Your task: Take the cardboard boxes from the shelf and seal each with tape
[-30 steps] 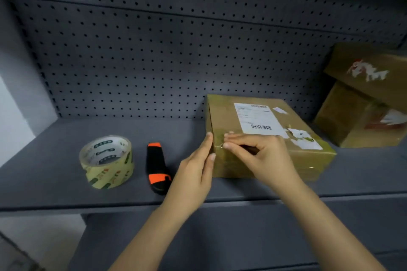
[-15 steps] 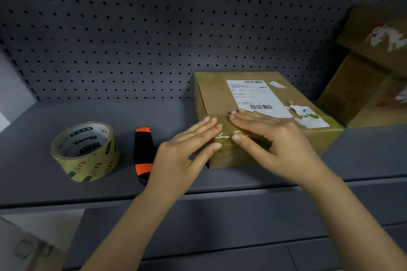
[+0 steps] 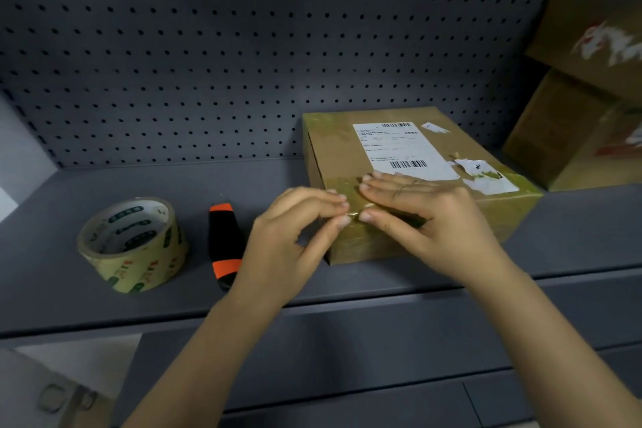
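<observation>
A grey metal shelf point(image 3: 104, 295) backed by a perforated panel point(image 3: 208, 62) serves as the working surface. The cardboard box point(image 3: 333, 156) being sealed lies flat on it, right of centre, printed label point(image 3: 399, 146) up, likely set near the front lip so both hands can reach its 6 o'clock edge. A glossy tape strip point(image 3: 342, 184) runs along that edge. The right hand point(image 3: 434, 215) lies flat on the strip, its fingers point(image 3: 382, 184) straight and pressing, apparently to bond the tape and steady the box. The left hand point(image 3: 288, 240), at the box's 7 o'clock corner, has its fingers point(image 3: 326, 200) curled and seems to pinch the strip's loose end, probably to fold it over the corner. At 9 o'clock from the box lies a black and orange cutter point(image 3: 224, 243), and beyond it the tape roll point(image 3: 132, 243), both within easy reach. At 2 o'clock, 2 more boxes point(image 3: 573, 139) are stacked, presumably awaiting their turn.
</observation>
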Available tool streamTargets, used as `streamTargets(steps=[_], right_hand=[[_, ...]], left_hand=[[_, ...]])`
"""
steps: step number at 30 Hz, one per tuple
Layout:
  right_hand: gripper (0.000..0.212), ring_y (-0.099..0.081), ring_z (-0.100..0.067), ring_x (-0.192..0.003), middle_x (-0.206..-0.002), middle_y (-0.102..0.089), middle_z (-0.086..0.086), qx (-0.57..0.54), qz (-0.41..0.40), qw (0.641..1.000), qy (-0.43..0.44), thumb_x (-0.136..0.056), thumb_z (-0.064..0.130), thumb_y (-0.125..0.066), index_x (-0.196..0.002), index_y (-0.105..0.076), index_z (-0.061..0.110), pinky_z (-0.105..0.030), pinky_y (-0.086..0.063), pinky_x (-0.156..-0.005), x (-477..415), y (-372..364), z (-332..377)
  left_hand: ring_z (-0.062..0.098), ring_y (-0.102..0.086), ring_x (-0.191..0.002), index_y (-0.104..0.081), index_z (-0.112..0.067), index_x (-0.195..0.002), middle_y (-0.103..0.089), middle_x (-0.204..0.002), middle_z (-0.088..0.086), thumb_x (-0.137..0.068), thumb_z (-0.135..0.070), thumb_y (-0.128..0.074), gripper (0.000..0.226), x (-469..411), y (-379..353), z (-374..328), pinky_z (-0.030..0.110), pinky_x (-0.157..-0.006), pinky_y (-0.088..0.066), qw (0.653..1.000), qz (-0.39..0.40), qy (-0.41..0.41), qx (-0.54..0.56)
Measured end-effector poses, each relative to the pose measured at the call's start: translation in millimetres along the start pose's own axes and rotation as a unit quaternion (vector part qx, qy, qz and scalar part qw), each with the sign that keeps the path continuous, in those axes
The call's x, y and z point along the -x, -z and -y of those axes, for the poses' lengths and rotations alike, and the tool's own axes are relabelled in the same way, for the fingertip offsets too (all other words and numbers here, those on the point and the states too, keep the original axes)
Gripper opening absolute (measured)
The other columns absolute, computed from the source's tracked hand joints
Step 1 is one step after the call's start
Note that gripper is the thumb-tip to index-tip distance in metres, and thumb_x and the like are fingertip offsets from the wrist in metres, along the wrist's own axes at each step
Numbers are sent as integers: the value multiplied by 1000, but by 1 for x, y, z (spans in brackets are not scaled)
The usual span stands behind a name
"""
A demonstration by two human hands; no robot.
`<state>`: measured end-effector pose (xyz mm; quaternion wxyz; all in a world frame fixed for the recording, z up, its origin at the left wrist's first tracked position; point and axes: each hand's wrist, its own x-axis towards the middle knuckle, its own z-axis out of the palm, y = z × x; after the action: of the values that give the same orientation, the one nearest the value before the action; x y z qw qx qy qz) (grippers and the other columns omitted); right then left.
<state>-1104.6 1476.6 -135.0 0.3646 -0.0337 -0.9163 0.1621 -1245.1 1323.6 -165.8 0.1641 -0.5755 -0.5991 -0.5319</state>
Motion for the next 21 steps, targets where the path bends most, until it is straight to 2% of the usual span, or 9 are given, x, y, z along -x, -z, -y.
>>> streamTargets(steps=[3,6,9,11,13,16,18,19,21], right_hand=[[31,-65,-10,-112,-111,-72,-2,5,-64,998,16,-83,30,-75,-106,-76,8,-32,-51,-100,3,-8,2],[19,-69,-8,-103,-102,-75,-1,-40,-119,992,-16,-78,19,-81,-94,-79,9,-32,-54,-95,7,-9,10],[13,-69,-7,-99,-99,-74,2,-67,-183,977,-88,-78,13,-82,-90,-78,10,-34,-54,-91,16,2,13],[15,-66,-10,-104,-105,-72,4,-33,-214,966,-141,-81,14,-80,-96,-77,13,-39,-52,-95,23,14,10],[20,-60,-14,-114,-115,-69,6,30,-228,952,-201,-82,21,-77,-102,-75,17,-41,-47,-100,31,24,7],[42,-41,-19,-132,-139,-54,1,93,-225,919,-311,-83,37,-74,-120,-66,19,-34,-34,-111,36,34,5],[60,-26,-20,-142,-152,-38,-2,77,-206,893,-393,-87,46,-67,-138,-51,20,-35,-26,-115,36,38,4],[62,-26,-20,-142,-153,-36,-3,53,-207,879,-427,-90,47,-62,-143,-45,18,-36,-27,-115,35,39,4],[52,-41,-20,-134,-144,-46,-3,10,-238,853,-464,-96,43,-54,-141,-47,16,-34,-36,-107,32,41,3]], left_hand=[[0,-59,-108,-71,-4,-94,-66,-101,0,-91,-11,-69,8,0,-7,-5,15,-94,-44,999,-15,47,3],[1,-59,-108,-69,-4,-94,-63,-101,1,-90,-12,-69,9,0,-6,-11,18,-92,-46,998,-27,62,1],[6,-52,-122,-61,-16,-116,-53,-121,-4,-86,-35,-74,37,0,-4,-12,26,-101,-45,990,-12,135,42],[1,-36,-137,-46,-33,-139,-39,-144,-11,-78,-57,-73,70,-1,-4,-9,29,-110,-37,975,39,204,73],[-2,-24,-143,-32,-46,-147,-25,-156,-15,-72,-69,-69,87,-3,-7,-7,34,-115,-33,960,89,248,95],[3,-24,-146,-31,-45,-148,-26,-158,-13,-72,-72,-64,88,-5,-13,-3,43,-116,-35,950,118,268,110],[5,-26,-145,-30,-40,-150,-28,-158,-12,-76,-67,-64,86,-3,-15,0,43,-116,-35,949,120,269,114],[5,-29,-144,-27,-38,-152,-28,-158,-13,-78,-66,-66,87,-2,-17,1,43,-116,-35,946,122,274,122],[5,-32,-143,-19,-37,-155,-30,-157,-15,-77,-70,-65,97,-2,-19,1,42,-116,-35,936,117,295,155]])
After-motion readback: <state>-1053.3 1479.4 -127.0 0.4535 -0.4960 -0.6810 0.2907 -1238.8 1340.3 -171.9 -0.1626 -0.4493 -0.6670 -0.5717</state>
